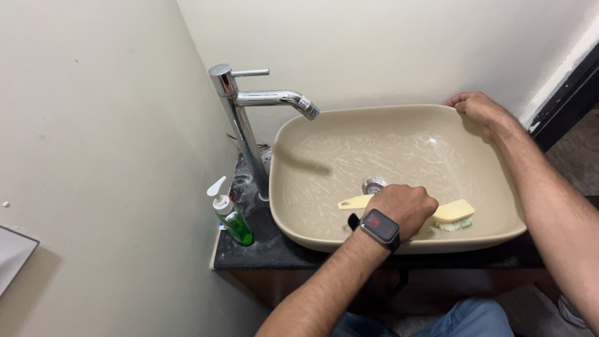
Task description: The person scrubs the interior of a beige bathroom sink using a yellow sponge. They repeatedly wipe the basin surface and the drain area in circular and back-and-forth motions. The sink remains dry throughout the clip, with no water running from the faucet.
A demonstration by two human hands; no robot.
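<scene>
My left hand (404, 209), with a dark smartwatch on the wrist, is closed around a pale yellow scrub brush (454, 212) inside a beige vessel sink (293, 143). The brush's handle end sticks out to the left of the hand, and its bristled head rests on the basin's near right side. Soapy streaks cover the basin floor around the metal drain (373, 184). My right hand (477, 107) grips the sink's far right rim, fingers curled over the edge.
A tall chrome tap (249, 106) stands left of the sink, its spout over the basin. A green pump bottle (232, 218) sits on the dark wet counter (262, 240) near its left edge. Walls close in on the left and behind.
</scene>
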